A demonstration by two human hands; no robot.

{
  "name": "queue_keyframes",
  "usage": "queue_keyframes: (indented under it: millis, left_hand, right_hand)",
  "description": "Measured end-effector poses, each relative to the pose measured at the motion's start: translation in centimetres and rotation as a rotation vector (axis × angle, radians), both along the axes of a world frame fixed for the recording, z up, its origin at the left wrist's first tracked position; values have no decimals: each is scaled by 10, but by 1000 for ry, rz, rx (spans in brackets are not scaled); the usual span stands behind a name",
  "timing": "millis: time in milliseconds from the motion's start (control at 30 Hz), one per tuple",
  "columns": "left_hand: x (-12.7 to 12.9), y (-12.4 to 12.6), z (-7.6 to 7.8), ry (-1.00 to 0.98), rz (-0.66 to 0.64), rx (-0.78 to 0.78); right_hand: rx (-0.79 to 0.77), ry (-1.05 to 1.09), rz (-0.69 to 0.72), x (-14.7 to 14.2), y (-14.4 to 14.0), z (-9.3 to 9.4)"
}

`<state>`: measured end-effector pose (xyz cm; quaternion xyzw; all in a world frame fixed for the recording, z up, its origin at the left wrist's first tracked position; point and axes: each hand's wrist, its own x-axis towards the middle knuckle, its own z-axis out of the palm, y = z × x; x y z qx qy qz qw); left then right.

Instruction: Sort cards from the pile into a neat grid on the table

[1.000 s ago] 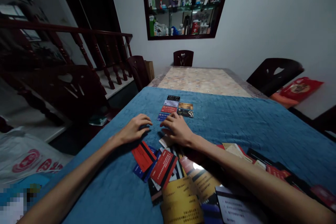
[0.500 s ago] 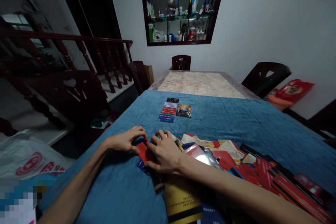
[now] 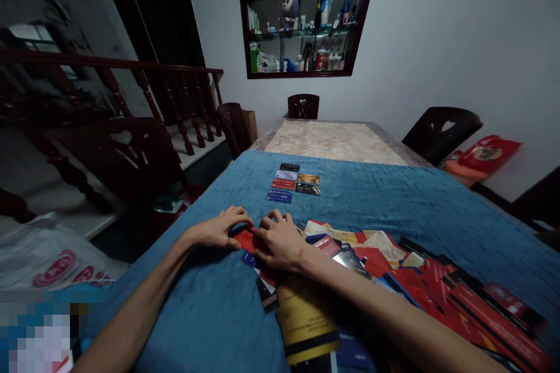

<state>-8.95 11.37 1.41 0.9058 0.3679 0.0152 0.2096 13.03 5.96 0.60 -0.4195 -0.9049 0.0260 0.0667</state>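
My left hand (image 3: 222, 227) grips the left end of a red card (image 3: 245, 239), thumb at its near edge and fingers curled over the far side. The fingers of my right hand (image 3: 280, 242) bend down onto the card's right end, which they partly hide. Just below lies a blue card (image 3: 248, 259), largely covered. Under and beside my right forearm spreads a loose pile of cards, with a gold card (image 3: 308, 323) at the near side and red cards (image 3: 499, 320) to the right.
Farther up the blue cloth (image 3: 371, 198), several cards lie in two short columns, among them a dark blue card (image 3: 280, 196) and a gold-toned card (image 3: 308, 178). Chairs stand around the table, one chair (image 3: 441, 134) at the right. A white plastic bag (image 3: 52, 256) sits at the lower left.
Both hands and the red card have shifted slightly right and up in the picture. The view has moved a little too. My hands keep hold of the red card.
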Motion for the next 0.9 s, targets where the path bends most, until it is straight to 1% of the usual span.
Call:
queue_keyframes:
  millis: [133,200,333,467,633,767,900]
  left_hand:
    - [1,-2,2,-20,-12,51]
    - [2,-3,2,-18,-22,67]
    - [3,-4,3,18,-10,80]
    - [3,-4,4,11,-2,87]
    - [1,-2,7,-33,-1,64]
    - [-2,1,9,-120,-13,1]
    - [-6,6,7,-208,0,-57]
  right_hand:
    - [-2,21,-13,2,2,-5]
    - [3,27,6,4,3,-6]
    - [9,40,49,6,3,-5]
    - [1,59,36,6,3,-5]
    - [-4,112,32,7,6,-6]
    - [-4,167,16,8,8,-7]
    - [9,234,-22,9,13,-12]
